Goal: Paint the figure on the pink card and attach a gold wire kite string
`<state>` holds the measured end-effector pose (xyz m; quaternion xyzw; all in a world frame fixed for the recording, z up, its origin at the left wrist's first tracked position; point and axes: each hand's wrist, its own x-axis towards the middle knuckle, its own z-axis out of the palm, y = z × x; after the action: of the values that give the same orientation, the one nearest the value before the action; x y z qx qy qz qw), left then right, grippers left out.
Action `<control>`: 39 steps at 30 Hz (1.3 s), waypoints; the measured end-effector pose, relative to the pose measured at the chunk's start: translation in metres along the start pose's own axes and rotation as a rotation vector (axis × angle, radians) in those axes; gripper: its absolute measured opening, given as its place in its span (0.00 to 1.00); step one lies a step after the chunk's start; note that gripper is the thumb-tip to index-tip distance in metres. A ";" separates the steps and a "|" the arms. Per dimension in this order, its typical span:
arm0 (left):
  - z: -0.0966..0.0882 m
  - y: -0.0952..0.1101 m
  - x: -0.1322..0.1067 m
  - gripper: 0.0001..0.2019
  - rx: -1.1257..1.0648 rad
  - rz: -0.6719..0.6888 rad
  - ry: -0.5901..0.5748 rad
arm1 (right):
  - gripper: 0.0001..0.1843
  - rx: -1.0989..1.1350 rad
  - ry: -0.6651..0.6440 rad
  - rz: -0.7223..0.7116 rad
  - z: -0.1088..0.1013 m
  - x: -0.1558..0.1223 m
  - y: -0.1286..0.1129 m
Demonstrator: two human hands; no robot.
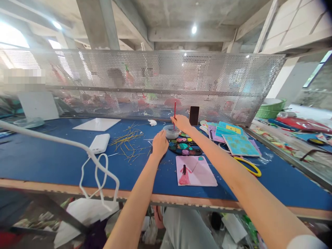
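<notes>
My right hand (181, 123) is shut on a thin red paintbrush (174, 112), which stands upright with its lower end at a small clear plastic cup (171, 132) holding cloudy water. My left hand (160, 144) rests on the blue tabletop (52, 159) just in front of the cup, fingers curled and partly hidden. Beside it lies a black paint palette (185, 148) with several coloured wells. Nearer me is a pink sheet (195, 172) with a painted figure in a dress.
Gold straw-like strands (127, 141), a white power bank (100, 143) and a white lamp arm (85, 148) lie left. A standing phone (194, 116), coloured cards (237, 143) and a yellow loop handle (249, 166) lie right. A perforated metal screen (145, 83) bounds the far edge.
</notes>
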<state>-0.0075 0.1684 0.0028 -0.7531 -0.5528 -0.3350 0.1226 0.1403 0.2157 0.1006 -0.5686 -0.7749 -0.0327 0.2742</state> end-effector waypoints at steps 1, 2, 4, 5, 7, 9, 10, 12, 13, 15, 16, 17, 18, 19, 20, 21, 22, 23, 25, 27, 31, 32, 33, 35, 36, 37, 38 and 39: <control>0.000 0.000 0.000 0.23 -0.003 -0.001 -0.002 | 0.23 -0.011 -0.009 -0.008 -0.001 0.000 -0.001; 0.000 0.001 0.000 0.23 -0.005 -0.003 -0.004 | 0.23 -0.020 -0.017 -0.016 -0.001 0.000 -0.001; -0.001 0.001 0.000 0.23 -0.007 -0.010 -0.007 | 0.23 -0.039 -0.024 -0.024 -0.001 0.000 -0.002; -0.001 0.002 0.000 0.23 -0.009 -0.013 -0.009 | 0.23 -0.049 -0.022 -0.021 -0.001 0.000 -0.002; -0.001 0.002 0.001 0.23 -0.011 -0.019 -0.012 | 0.24 -0.061 -0.024 -0.020 -0.001 0.000 -0.003; -0.002 0.003 0.001 0.23 -0.013 -0.022 -0.016 | 0.23 -0.061 -0.037 -0.029 0.000 0.000 -0.004; -0.002 0.003 0.001 0.24 -0.014 -0.022 -0.018 | 0.23 -0.062 -0.038 -0.029 0.000 0.000 -0.005; -0.003 0.004 0.001 0.23 -0.016 -0.024 -0.020 | 0.24 -0.067 -0.031 -0.016 0.000 0.000 -0.006; -0.003 0.004 0.001 0.23 -0.017 -0.025 -0.020 | 0.25 -0.068 -0.030 -0.009 -0.001 0.001 -0.007; -0.003 0.004 0.001 0.23 -0.018 -0.027 -0.022 | 0.25 -0.063 -0.033 -0.005 -0.001 0.001 -0.008; -0.003 0.004 0.001 0.23 -0.018 -0.027 -0.023 | 0.25 -0.059 -0.035 -0.004 -0.002 0.001 -0.008; -0.003 0.004 0.001 0.23 -0.018 -0.027 -0.023 | 0.25 -0.055 -0.036 -0.002 -0.002 0.002 -0.008; -0.003 0.004 0.001 0.23 -0.018 -0.027 -0.025 | 0.25 -0.052 -0.036 0.002 -0.002 0.002 -0.008; -0.003 0.004 0.001 0.23 -0.018 -0.027 -0.026 | 0.26 -0.050 -0.034 0.009 -0.002 0.002 -0.008; -0.003 0.004 0.001 0.23 -0.018 -0.028 -0.026 | 0.26 -0.047 -0.033 0.015 -0.003 0.003 -0.008; -0.003 0.004 0.001 0.23 -0.018 -0.028 -0.027 | 0.25 -0.045 -0.033 0.020 -0.003 0.003 -0.007; -0.003 0.005 0.001 0.24 -0.019 -0.028 -0.028 | 0.25 -0.042 -0.033 0.025 -0.003 0.003 -0.007; -0.003 0.005 0.001 0.24 -0.020 -0.029 -0.028 | 0.25 -0.040 -0.034 0.029 -0.004 0.003 -0.007; -0.003 0.005 0.001 0.24 -0.023 -0.030 -0.029 | 0.25 -0.036 -0.033 0.038 -0.005 0.003 -0.006; -0.004 0.005 0.000 0.25 -0.025 -0.031 -0.029 | 0.25 -0.029 -0.035 0.039 -0.005 0.003 -0.005; -0.004 0.005 0.000 0.24 -0.026 -0.034 -0.031 | 0.25 -0.021 -0.026 0.031 -0.005 0.004 -0.006; -0.004 0.005 0.000 0.25 -0.026 -0.034 -0.030 | 0.25 -0.021 -0.021 0.030 -0.005 0.004 -0.006; -0.003 0.005 0.000 0.25 -0.026 -0.035 -0.029 | 0.25 -0.021 -0.014 0.031 -0.004 0.004 -0.005; -0.003 0.005 -0.001 0.25 -0.026 -0.038 -0.027 | 0.25 -0.017 0.002 0.035 -0.003 0.004 -0.004; -0.003 0.005 -0.001 0.25 -0.026 -0.039 -0.026 | 0.25 -0.013 0.013 0.040 -0.003 0.004 -0.003; -0.003 0.006 -0.001 0.25 -0.025 -0.041 -0.026 | 0.25 -0.008 0.028 0.049 -0.003 0.004 -0.001; -0.003 0.006 -0.001 0.25 -0.024 -0.041 -0.026 | 0.26 -0.003 0.046 0.060 -0.003 0.004 0.002; -0.004 0.006 -0.001 0.25 -0.023 -0.041 -0.026 | 0.27 0.006 0.062 0.072 -0.004 0.004 0.004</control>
<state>-0.0037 0.1632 0.0056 -0.7473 -0.5659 -0.3338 0.0998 0.1451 0.2189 0.1049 -0.5942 -0.7449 -0.0381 0.3008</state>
